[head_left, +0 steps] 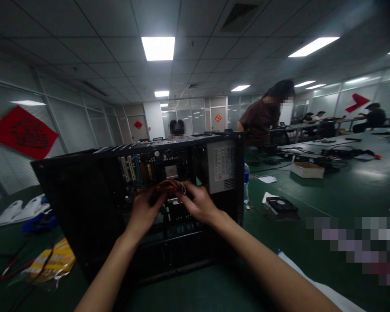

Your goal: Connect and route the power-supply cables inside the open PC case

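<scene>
An open black computer case [81, 203] stands on the green table in front of me. Inside it I see a motherboard with pale expansion slots [129, 168] and a silver power supply [221, 167] at the right. A bundle of coloured power cables [169, 185] runs between my hands, before the motherboard. My left hand [146, 207] has its fingers closed on the left part of the bundle. At the bundle's right end my right hand [198, 200] grips the same cables. Any connector on the cables is hidden by the fingers.
Right of the case are a water bottle [246, 182], a cooling fan [281, 206] and a shallow box [307, 170]. A yellow packet [53, 260] and a blue item [40, 222] lie at the left. A person in a brown shirt [258, 117] stands across the table.
</scene>
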`<action>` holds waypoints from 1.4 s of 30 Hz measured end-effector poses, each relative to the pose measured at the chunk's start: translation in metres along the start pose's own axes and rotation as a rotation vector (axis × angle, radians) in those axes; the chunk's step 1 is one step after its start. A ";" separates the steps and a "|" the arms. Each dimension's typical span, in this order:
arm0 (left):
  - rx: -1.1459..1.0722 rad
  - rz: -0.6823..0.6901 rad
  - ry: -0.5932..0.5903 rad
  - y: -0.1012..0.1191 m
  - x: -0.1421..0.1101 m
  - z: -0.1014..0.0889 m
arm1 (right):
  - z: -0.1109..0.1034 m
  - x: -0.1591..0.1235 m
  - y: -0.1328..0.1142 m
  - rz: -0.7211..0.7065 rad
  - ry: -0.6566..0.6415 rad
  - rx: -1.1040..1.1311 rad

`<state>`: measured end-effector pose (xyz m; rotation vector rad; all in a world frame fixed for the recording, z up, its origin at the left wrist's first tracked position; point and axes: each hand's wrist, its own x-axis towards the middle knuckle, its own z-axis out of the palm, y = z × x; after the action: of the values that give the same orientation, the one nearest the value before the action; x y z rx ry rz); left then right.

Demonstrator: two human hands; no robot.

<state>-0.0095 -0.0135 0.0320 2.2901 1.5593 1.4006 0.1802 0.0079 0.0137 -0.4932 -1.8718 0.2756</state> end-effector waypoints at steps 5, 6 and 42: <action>0.054 -0.013 -0.086 -0.005 0.002 0.004 | 0.002 -0.002 0.000 -0.087 -0.144 -0.127; 0.055 -0.011 -0.092 -0.007 0.002 0.005 | 0.003 -0.002 0.001 -0.100 -0.172 -0.163; -0.119 0.275 -0.169 -0.005 -0.014 0.006 | 0.001 -0.003 -0.006 -0.270 -0.181 -0.295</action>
<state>-0.0099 -0.0191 0.0168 2.5462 1.1184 1.2691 0.1786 0.0015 0.0129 -0.4161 -2.1424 -0.1435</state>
